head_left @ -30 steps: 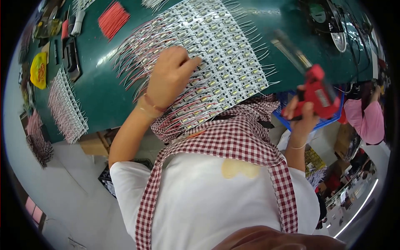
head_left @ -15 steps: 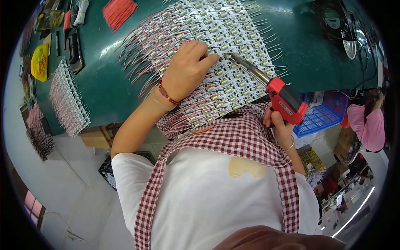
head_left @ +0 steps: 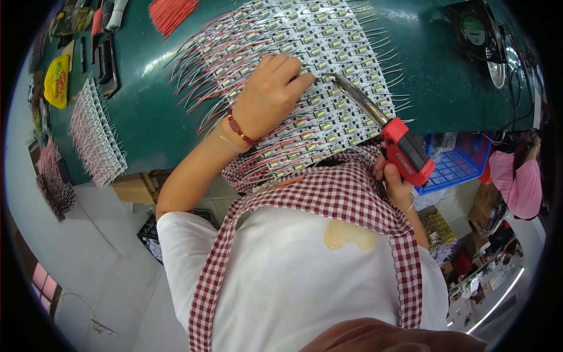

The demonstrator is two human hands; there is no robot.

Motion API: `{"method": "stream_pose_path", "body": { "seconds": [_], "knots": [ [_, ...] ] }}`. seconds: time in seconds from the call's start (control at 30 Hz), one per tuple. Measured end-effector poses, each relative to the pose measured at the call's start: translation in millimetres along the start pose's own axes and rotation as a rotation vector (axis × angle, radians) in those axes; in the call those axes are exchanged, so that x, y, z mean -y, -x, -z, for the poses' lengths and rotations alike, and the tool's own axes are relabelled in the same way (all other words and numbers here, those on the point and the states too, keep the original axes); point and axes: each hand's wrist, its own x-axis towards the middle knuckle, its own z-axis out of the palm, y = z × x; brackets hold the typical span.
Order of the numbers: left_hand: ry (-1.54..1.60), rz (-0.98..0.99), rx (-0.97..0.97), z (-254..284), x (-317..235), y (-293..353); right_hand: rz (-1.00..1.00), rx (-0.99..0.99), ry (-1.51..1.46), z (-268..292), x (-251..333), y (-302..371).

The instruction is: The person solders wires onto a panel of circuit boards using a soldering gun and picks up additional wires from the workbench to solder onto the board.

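Observation:
A sheet of white circuit boards (head_left: 346, 108) lies across the table's near edge, with rows of small yellowish parts and thin red and white wires fringing its sides. My left hand (head_left: 271, 94) rests over its middle, thumb and fingers pinched together; what they hold is hidden. In my right hand (head_left: 399, 183), at the sheet's near right, is a red and black soldering gun (head_left: 404, 149). Its metal barrel slants up to the left, and the tip is at the boards just right of my left fingertips. Whether the tip touches a board is too small to tell.
On the green table (head_left: 146, 117) are a bundle of red wires (head_left: 172, 14), another wired board sheet (head_left: 97, 135), a yellow bag (head_left: 57, 82) and a black fan (head_left: 476, 32). A blue crate (head_left: 454, 170) stands below at right. Beside it, another person's pink sleeve (head_left: 522, 182) shows.
The soldering gun's tip has moved slightly right, a little farther from my left fingertips. My left hand keeps its pinch over the sheet. The whole view has shifted slightly.

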Motion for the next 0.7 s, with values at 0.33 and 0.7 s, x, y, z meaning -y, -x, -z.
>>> {"method": "stream_pose_path", "body": {
  "seconds": [0.33, 0.7],
  "knots": [
    [-0.221, -0.123, 0.02, 14, -6, -7, -0.023, -0.018, 0.03, 11, -1, 6],
    [-0.052, -0.069, 0.076, -1, -19, 5, -0.097, -0.021, -0.019, 12, 1, 11]
  ]
}}
